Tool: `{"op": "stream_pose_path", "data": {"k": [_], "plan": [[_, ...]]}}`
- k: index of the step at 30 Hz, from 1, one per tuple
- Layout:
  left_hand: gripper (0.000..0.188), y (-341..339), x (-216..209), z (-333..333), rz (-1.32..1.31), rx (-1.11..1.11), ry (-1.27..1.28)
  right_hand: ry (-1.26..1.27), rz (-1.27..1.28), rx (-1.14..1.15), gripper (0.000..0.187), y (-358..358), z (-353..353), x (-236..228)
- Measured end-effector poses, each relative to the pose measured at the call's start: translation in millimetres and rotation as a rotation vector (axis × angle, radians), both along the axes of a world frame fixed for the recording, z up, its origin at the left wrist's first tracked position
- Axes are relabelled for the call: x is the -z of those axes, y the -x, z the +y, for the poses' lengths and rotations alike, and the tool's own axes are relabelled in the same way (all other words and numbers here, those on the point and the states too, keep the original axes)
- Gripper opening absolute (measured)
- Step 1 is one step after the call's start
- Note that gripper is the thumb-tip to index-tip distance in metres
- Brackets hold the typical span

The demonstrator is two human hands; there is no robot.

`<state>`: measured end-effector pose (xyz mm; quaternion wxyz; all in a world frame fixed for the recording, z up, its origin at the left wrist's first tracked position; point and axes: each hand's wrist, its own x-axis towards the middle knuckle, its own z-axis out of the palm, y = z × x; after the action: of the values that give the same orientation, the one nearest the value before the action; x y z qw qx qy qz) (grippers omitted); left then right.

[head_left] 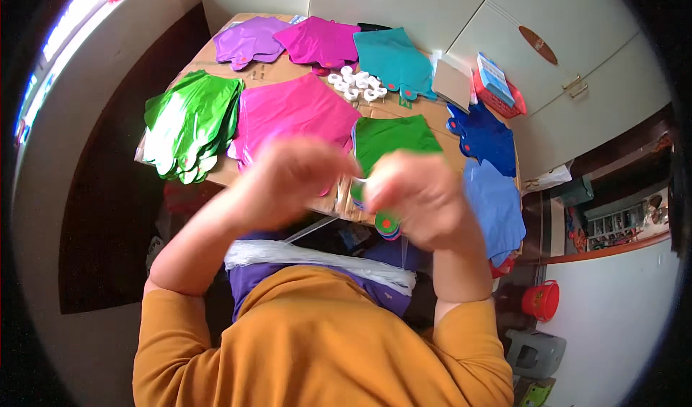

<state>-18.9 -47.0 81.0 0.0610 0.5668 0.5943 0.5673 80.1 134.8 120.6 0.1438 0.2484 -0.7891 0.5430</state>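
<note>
Both hands (292, 173) (422, 191) pinch what seems a white strip (360, 181) above the cardboard edge (328, 202).

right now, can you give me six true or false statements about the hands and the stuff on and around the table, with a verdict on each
1. A small white thing shows between the left hand and the right hand. True, though blur hides what it is.
2. Only one pile is green. False: a shiny green pile lies at the left, another green pile near the middle.
3. The light blue sheets lie nearer the person than the dark blue sheets. True.
4. The white rings lie on the purple sheets. False: the white rings lie on the cardboard.
5. A red basket holds a blue-and-white packet. True.
6. The red bucket is on the person's left. False: the red bucket is on the right.
</note>
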Motion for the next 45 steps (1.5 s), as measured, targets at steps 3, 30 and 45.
{"op": "stream_pose_path", "data": {"k": [3, 30, 45], "plan": [[0.015, -24, -37, -8, -0.592, 0.354, 0.076, 0.076, -0.073, 0.102, 0.013, 9, 8, 8], [0.011, -18, -25, -16, -0.468, 0.175, -0.096, 0.007, -0.058, 0.206, 0.009, 10, 11, 17], [0.01, -28, -5, -11, -0.35, 0.344, 0.151, -0.096, 0.15, 0.26, 0.015, -5, 4, 2]]}}
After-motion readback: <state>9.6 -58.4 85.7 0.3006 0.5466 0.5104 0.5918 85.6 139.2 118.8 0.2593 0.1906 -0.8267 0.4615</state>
